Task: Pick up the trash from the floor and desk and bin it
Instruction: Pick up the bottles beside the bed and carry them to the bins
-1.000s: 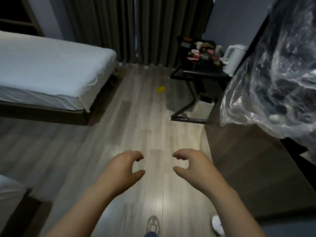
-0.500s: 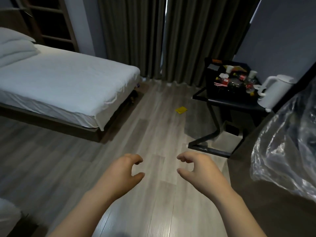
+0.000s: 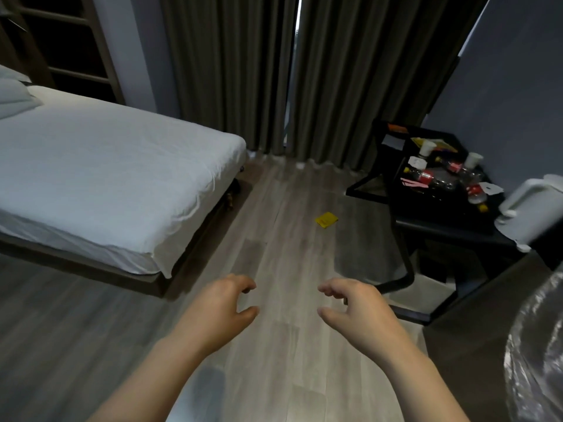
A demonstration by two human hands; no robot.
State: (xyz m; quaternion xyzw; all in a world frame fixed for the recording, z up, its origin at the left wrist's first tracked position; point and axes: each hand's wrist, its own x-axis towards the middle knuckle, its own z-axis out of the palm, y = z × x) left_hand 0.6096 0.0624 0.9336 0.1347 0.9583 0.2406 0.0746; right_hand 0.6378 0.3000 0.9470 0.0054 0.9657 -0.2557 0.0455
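A yellow scrap point(image 3: 326, 219) lies on the wooden floor ahead, between the bed and the desk. The black desk point(image 3: 432, 214) at the right holds trash: empty plastic bottles with red labels point(image 3: 426, 179), white paper cups point(image 3: 426, 146) and bits of paper. A pale bin point(image 3: 422, 292) stands under the desk. My left hand point(image 3: 219, 309) and my right hand point(image 3: 353, 312) hang in front of me above the floor, fingers loosely curled, holding nothing, well short of the yellow scrap.
A white bed point(image 3: 100, 172) fills the left side. Dark curtains point(image 3: 274, 74) cover the far wall. A white kettle point(image 3: 530, 208) stands on the desk's right end. Crinkled clear plastic point(image 3: 536, 360) bulges in at the lower right.
The view has lifted and swung left, so the plastic slid off to the right and the desk and yellow scrap look closer. Both hands keep the same empty, loosely curled pose.
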